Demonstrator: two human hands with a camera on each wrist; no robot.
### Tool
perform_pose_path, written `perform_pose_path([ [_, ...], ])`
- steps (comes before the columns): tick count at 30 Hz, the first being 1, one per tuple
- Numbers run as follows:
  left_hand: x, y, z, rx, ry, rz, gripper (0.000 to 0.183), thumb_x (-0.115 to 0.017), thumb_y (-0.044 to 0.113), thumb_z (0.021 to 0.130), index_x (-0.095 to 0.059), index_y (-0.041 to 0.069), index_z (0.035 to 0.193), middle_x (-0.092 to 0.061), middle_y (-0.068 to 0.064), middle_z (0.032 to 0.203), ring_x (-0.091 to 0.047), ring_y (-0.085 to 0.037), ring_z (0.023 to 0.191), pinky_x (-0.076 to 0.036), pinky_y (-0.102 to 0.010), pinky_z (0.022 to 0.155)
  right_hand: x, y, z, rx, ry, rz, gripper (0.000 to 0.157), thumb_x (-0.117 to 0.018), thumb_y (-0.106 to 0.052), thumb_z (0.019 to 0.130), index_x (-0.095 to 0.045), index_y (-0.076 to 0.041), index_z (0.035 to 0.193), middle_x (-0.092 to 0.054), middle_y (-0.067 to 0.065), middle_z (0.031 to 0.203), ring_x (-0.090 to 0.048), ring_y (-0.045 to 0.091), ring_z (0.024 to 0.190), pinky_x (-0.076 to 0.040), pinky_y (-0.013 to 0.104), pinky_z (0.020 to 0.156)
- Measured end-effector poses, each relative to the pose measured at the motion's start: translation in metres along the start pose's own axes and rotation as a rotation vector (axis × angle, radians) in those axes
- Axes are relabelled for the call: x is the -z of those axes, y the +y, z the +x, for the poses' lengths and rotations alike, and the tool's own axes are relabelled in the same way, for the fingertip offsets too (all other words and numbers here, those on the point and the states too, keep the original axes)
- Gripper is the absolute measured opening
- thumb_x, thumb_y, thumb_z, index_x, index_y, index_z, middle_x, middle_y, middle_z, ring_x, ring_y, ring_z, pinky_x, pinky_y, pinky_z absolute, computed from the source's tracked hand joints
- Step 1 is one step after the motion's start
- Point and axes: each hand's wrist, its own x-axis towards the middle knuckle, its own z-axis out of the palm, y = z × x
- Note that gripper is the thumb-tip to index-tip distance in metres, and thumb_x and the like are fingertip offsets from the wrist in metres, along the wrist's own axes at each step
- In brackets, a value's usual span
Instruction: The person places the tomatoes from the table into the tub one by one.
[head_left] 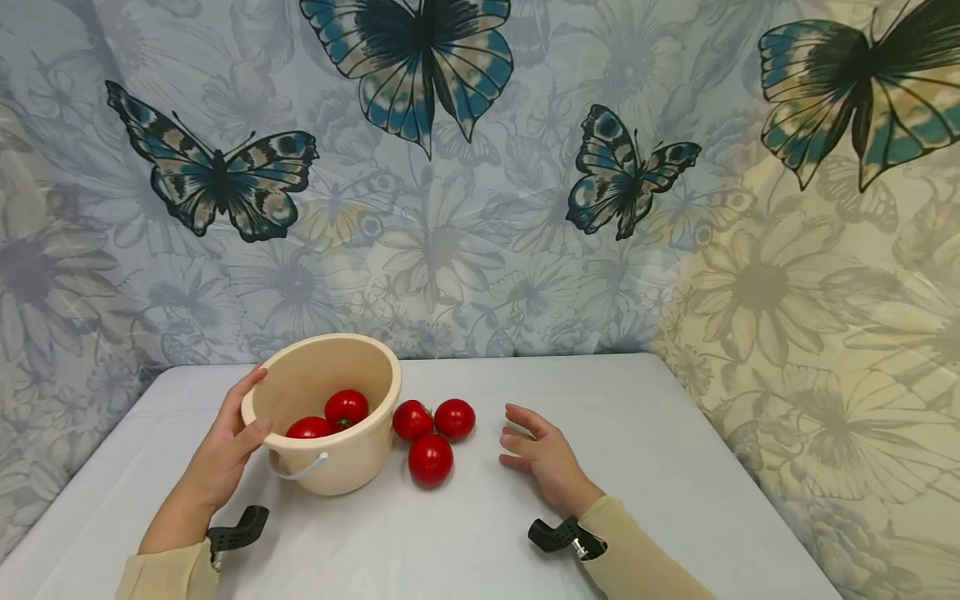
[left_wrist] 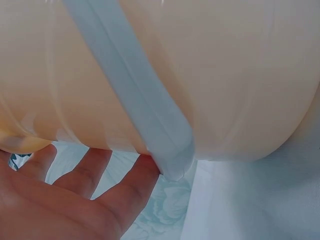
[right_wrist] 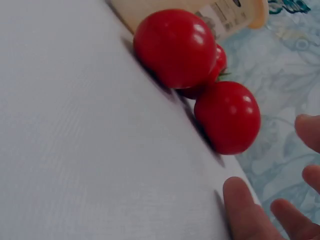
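Note:
A cream plastic bucket (head_left: 330, 467) with a pale handle (left_wrist: 135, 90) leans toward me on the left of the table. My left hand (head_left: 222, 446) grips its left rim, thumb over the edge and fingers along the outer wall. Two red tomatoes (head_left: 347, 408) show inside it. Just right of the bucket, three more tomatoes (head_left: 431, 460) sit close together on the tabletop. My right hand (head_left: 551, 462) is to their right, apart from them, fingers loosely spread and holding nothing. In the right wrist view its fingers (right_wrist: 240, 200) are near the closest tomato (right_wrist: 227, 117).
A white-covered table (head_left: 480, 542) lies under everything. Behind it hangs a cloth backdrop (head_left: 450, 275) printed with butterflies and flowers, which also runs down the right side. Black wrist mounts (head_left: 240, 529) are strapped to both wrists. A label (right_wrist: 225, 20) shows on the bucket's side.

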Motion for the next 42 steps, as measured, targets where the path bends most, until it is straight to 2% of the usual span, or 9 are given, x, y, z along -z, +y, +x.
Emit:
perform_pose_path([
  [3,0.0,-0.001,0.0,0.0,-0.002,-0.003,0.063,-0.039,-0.001,0.104,-0.016,0.016,0.159,-0.007,-0.017,0.159,-0.036,-0.009,0.131,-0.041,-0.016,0.095,0.002,0.007,0.002,-0.014,-0.001,-0.021,0.066,-0.07,-0.003,0.092,-0.039,0.0,0.151,-0.029,0.017,0.157,-0.035,0.038,0.139,-0.051,0.045,0.091],
  [7,0.0,-0.001,0.0,-0.001,-0.005,-0.007,0.063,-0.04,-0.001,0.104,-0.016,0.016,0.159,-0.007,-0.017,0.159,-0.035,-0.01,0.131,-0.041,-0.016,0.095,0.001,0.01,0.002,-0.004,-0.019,-0.113,0.069,-0.073,-0.007,0.09,-0.041,-0.003,0.151,-0.032,0.019,0.155,-0.039,0.039,0.137,-0.053,0.043,0.089],
  [13,0.0,-0.001,0.0,-0.003,0.003,-0.016,0.063,-0.039,-0.001,0.104,-0.016,0.016,0.159,-0.008,-0.015,0.159,-0.035,-0.01,0.131,-0.041,-0.016,0.095,-0.006,0.007,0.006,0.002,-0.092,-0.205,0.072,-0.074,-0.012,0.09,-0.038,-0.008,0.153,-0.03,0.02,0.156,-0.037,0.039,0.138,-0.053,0.042,0.089],
  [26,0.001,-0.001,0.0,-0.014,-0.006,-0.027,0.063,-0.039,-0.001,0.103,-0.016,0.016,0.159,-0.011,-0.013,0.158,-0.034,-0.012,0.132,-0.041,-0.016,0.096,-0.027,0.013,0.025,0.004,-0.089,-0.199,0.068,-0.07,-0.007,0.093,-0.039,-0.011,0.153,-0.035,0.022,0.153,-0.039,0.039,0.137,-0.055,0.043,0.084],
  [34,0.0,-0.001,0.0,-0.016,-0.009,-0.036,0.063,-0.038,-0.002,0.103,-0.016,0.016,0.159,-0.011,-0.012,0.158,-0.034,-0.012,0.132,-0.041,-0.017,0.096,-0.037,0.014,0.031,0.013,-0.07,-0.27,0.067,-0.072,-0.014,0.092,-0.042,-0.016,0.152,-0.039,0.014,0.152,-0.042,0.036,0.135,-0.055,0.04,0.083],
  [42,0.0,-0.001,0.0,-0.012,-0.003,-0.02,0.063,-0.039,-0.002,0.103,-0.016,0.015,0.159,-0.013,-0.013,0.157,-0.035,-0.013,0.131,-0.042,-0.017,0.095,-0.04,0.013,0.035,0.014,-0.067,-0.268,0.067,-0.073,-0.015,0.091,-0.044,-0.017,0.151,-0.038,0.015,0.152,-0.041,0.037,0.135,-0.056,0.04,0.083],
])
